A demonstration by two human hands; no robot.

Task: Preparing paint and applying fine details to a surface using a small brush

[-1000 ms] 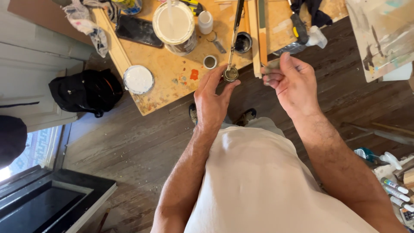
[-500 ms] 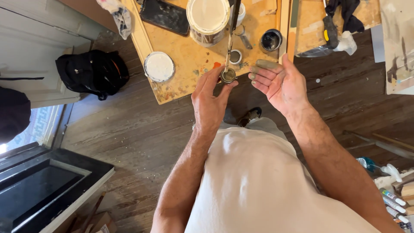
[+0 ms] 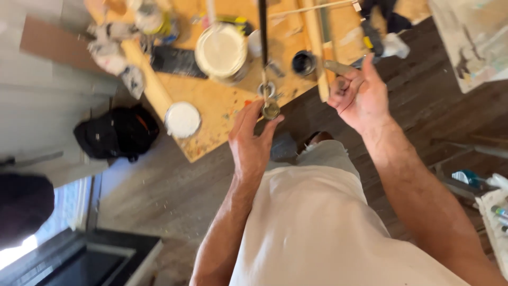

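Note:
My left hand [image 3: 250, 142] reaches over the edge of a paint-spattered plywood table [image 3: 222, 106]. Its thumb and fingertips pinch a small round metal piece [image 3: 271, 109] at the near end of a long dark rod [image 3: 263, 37]. My right hand [image 3: 362, 95] hovers to the right above the table's corner. Its fingers are curled around a short grey-green stick [image 3: 337, 67] that pokes out to the left. A second small metal ring [image 3: 267, 90] lies on the table just beyond the round piece.
A paint can with a white top [image 3: 221, 50], a loose white lid [image 3: 182, 119], a small dark jar [image 3: 304, 62], wooden strips [image 3: 316, 47], and rags [image 3: 114, 53] crowd the table. A black bag [image 3: 117, 132] lies on the wooden floor at the left. Tubes and bottles [image 3: 492, 196] sit at the right.
My right hand has gone from an open palm to fingers curled on the grey-green stick and has drawn right. My left hand stays at the round metal piece.

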